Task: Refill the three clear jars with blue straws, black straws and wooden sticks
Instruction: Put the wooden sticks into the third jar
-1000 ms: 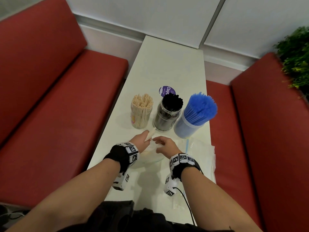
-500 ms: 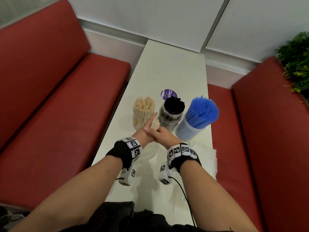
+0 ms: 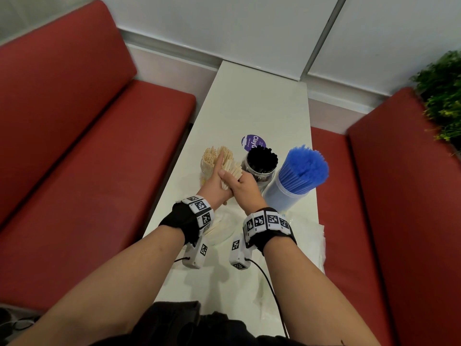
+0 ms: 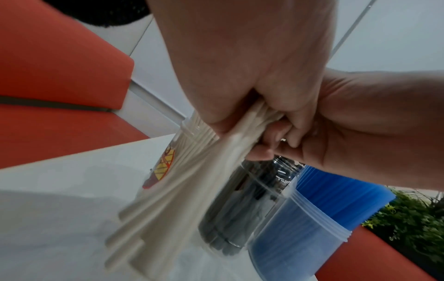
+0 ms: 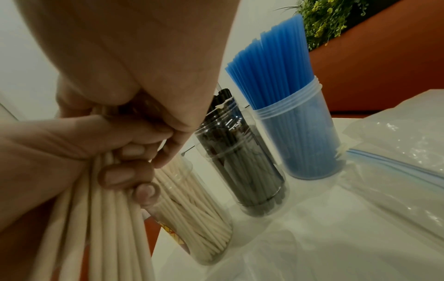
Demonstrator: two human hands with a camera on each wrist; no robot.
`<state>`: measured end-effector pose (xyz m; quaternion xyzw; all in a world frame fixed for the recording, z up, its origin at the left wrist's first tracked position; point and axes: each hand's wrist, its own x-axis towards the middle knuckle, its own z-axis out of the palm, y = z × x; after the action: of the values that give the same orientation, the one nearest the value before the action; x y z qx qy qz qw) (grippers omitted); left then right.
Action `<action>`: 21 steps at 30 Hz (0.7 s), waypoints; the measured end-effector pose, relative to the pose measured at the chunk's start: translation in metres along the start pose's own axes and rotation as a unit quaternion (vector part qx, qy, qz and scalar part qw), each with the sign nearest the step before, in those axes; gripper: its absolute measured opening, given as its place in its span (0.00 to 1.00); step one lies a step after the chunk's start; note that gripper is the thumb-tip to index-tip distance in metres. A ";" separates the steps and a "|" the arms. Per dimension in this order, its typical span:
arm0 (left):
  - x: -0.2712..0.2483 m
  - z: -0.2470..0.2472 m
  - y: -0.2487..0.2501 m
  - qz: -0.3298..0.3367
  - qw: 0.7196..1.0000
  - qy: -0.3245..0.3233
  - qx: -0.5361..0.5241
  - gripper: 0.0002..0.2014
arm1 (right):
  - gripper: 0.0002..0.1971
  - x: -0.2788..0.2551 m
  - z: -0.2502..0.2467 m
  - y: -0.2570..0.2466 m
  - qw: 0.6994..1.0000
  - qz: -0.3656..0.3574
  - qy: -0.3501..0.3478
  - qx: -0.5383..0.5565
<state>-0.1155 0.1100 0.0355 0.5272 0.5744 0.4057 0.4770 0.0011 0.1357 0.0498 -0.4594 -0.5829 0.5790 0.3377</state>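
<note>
Three clear jars stand in a row on the white table (image 3: 259,108). The left jar (image 3: 208,168) holds wooden sticks, the middle jar (image 3: 260,168) black straws, the right jar (image 3: 291,196) blue straws. My left hand (image 3: 214,187) and right hand (image 3: 245,186) together grip a bundle of wooden sticks (image 3: 232,169), tilted over the left jar's mouth. In the right wrist view the bundle (image 5: 100,228) fans down beside the stick jar (image 5: 192,218). In the left wrist view the bundle (image 4: 168,199) is blurred in front of the jars.
A clear bag (image 3: 222,228) with more sticks lies under my left wrist. An empty zip bag (image 5: 396,171) lies at the front right. A purple round label (image 3: 253,143) lies behind the jars. Red benches (image 3: 99,146) flank the narrow table; a plant (image 3: 444,101) stands at the right.
Both hands have lifted from the bag near the table's front and moved forward and up. They now hold a bundle of sticks at the left jar's mouth.
</note>
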 end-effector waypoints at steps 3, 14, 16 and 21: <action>0.005 0.000 0.001 -0.006 1.000 0.008 0.006 0.57 | 0.10 0.001 0.003 -0.009 1.000 -0.002 0.019 -0.011; 0.002 -0.005 -0.001 -0.050 0.989 -0.016 -0.138 0.44 | 0.14 0.014 0.002 -0.032 0.992 -0.002 0.127 0.006; 0.004 -0.010 -0.005 -0.073 0.983 -0.084 -0.143 0.22 | 0.08 0.014 0.002 -0.041 0.988 -0.008 0.128 0.085; -0.002 -0.018 -0.009 -0.102 0.933 -0.205 -0.279 0.24 | 0.08 0.016 0.003 -0.060 0.980 -0.042 0.098 0.170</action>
<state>-0.1350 0.1073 0.0311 0.3832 0.3786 0.3815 0.7512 -0.0154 0.1549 0.1064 -0.4244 -0.4589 0.6072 0.4905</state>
